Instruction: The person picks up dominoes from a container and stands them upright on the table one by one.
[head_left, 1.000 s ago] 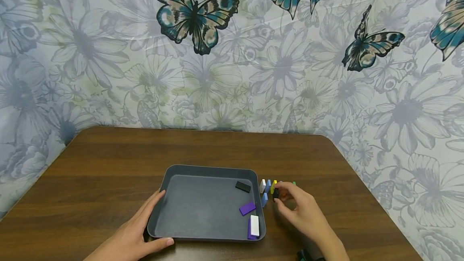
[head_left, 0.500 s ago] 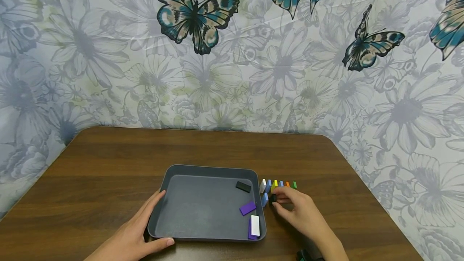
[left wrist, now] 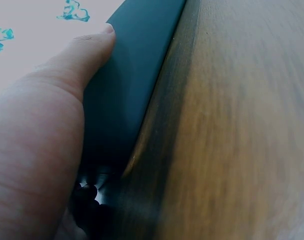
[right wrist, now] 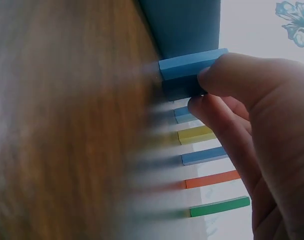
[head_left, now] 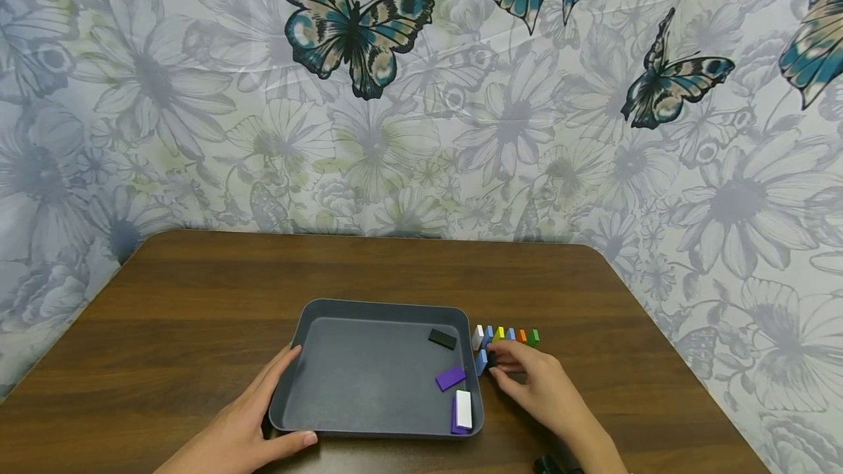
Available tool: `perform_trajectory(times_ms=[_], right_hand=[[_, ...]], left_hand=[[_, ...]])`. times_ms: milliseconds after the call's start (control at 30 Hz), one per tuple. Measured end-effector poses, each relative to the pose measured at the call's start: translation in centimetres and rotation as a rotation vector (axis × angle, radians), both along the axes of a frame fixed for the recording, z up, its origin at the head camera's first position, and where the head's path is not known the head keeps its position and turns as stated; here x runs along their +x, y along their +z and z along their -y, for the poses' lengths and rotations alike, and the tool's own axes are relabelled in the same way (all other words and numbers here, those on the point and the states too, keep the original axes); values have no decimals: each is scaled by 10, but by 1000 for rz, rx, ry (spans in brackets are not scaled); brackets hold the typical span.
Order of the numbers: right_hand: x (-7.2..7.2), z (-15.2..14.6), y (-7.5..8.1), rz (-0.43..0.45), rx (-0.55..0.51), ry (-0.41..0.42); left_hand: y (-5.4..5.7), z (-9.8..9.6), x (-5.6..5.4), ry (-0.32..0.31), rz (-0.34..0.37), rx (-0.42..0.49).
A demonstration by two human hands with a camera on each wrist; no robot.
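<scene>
My right hand [head_left: 536,386] pinches a black domino [head_left: 491,360] between thumb and fingertips, right beside a light blue domino [head_left: 481,363] standing near the tray's right wall. In the right wrist view the black domino [right wrist: 179,89] sits close against the blue domino [right wrist: 192,62]. My left hand [head_left: 244,415] rests at the front left corner of the grey tray [head_left: 369,306], fingers fairly straight along its left side and thumb at the front. Inside the tray lie a black domino [head_left: 442,339], a purple domino [head_left: 450,379] and a white domino [head_left: 463,409] overlapping another purple one.
Behind my right hand stands a row of upright dominoes: white [head_left: 477,337], blue, yellow [head_left: 498,334], blue, orange [head_left: 522,336] and green [head_left: 533,337]. The brown table [head_left: 369,265] ends at a floral butterfly cloth [head_left: 395,159]. Something dark [head_left: 546,464] is by my right wrist.
My right hand has moved slightly left and nearer with the black domino, bringing it beside the blue one. More of the row behind now shows. My left hand and the tray stay put.
</scene>
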State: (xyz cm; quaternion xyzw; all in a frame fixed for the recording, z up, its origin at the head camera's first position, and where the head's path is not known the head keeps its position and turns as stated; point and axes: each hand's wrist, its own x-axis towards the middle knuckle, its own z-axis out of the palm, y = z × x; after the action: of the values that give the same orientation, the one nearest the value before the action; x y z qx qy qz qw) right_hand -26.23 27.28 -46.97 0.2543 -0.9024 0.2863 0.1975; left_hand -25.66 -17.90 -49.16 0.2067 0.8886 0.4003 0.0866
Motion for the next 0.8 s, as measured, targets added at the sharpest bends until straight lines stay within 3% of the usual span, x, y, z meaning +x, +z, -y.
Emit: perform_trajectory(times_ms=[200, 500, 800], right_hand=[[0, 0, 1, 36, -1, -17], [-1, -1, 0, 32, -9, -11], [2, -2, 6, 25, 30, -16]], left_hand=[[0, -1, 1, 23, 11, -5], [0, 0, -2, -2, 27, -17], [-1, -1, 0, 4, -43, -4]])
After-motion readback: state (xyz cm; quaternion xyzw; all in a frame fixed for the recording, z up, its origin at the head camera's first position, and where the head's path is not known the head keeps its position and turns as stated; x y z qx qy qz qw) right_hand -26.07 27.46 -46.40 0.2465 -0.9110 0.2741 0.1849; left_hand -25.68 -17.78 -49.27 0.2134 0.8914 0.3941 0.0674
